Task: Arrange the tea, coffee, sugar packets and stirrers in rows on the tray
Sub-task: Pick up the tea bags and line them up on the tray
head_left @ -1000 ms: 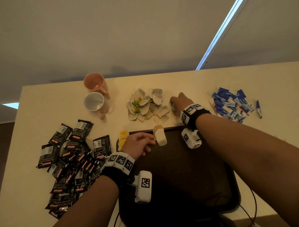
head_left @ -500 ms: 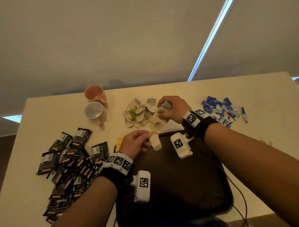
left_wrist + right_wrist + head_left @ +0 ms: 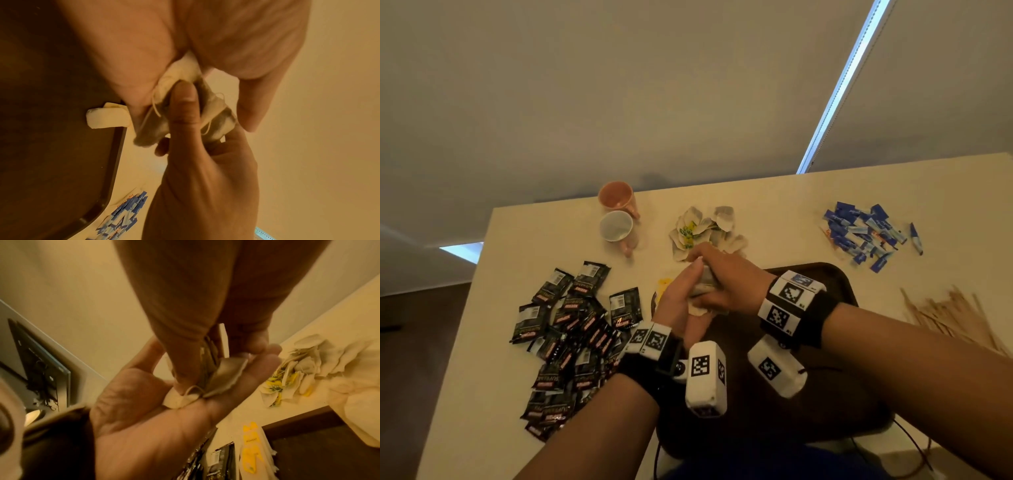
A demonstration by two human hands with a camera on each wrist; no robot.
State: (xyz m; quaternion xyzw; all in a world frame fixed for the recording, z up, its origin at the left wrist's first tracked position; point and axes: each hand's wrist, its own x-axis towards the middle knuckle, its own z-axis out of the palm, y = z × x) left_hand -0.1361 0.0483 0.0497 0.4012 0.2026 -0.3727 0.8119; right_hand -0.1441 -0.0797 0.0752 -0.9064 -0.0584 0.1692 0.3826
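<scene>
Both hands have met over the tray (image 3: pixel 839 284): your right hand (image 3: pixel 726 284) pinches limp, featherlight tea bags (image 3: pixel 180 112) against your left hand's (image 3: pixel 678 301) cupping fingers. Grip their paper bodies, not the strings.

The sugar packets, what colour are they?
The sugar packets are blue and white, clearest in the head view.
</scene>
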